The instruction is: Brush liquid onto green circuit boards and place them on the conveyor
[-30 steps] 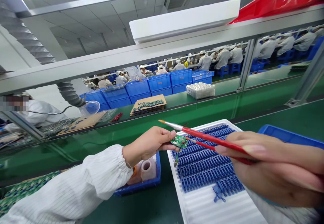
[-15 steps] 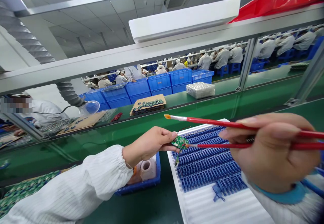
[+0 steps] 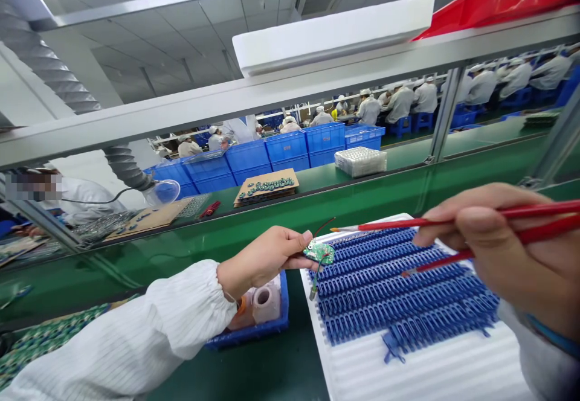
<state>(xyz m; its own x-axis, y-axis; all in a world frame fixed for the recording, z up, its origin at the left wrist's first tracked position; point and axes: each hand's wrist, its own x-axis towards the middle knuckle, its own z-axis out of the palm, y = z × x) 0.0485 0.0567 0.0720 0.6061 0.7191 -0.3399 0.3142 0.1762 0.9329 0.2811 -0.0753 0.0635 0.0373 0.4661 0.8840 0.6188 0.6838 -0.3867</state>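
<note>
My left hand (image 3: 276, 253) pinches a small green circuit board (image 3: 322, 252) at its left edge, with thin wires hanging from it. Two red-handled paintbrushes (image 3: 399, 224) are in my closed right hand (image 3: 512, 250), one above the other. The upper brush's tip is near the wire above the board; the lower tip is over the foam tray, apart from the board. Under both hands lies a white ribbed foam tray (image 3: 353, 371) holding rows of blue plastic parts (image 3: 385, 292).
A blue bin (image 3: 284, 304) with pale bottles stands left of the tray. Green boards (image 3: 49, 340) lie at the lower left. Beyond the green ledge sit a cardboard stack (image 3: 267, 186) with small boards, a pile of clear trays (image 3: 361, 161) and a fume duct (image 3: 124, 168). Co-workers sit further back.
My right hand has moved right, drawing the lower brush tip off the board. The upper brush has shifted right and lower. My left hand stays nearly in place with the board slightly tilted.
</note>
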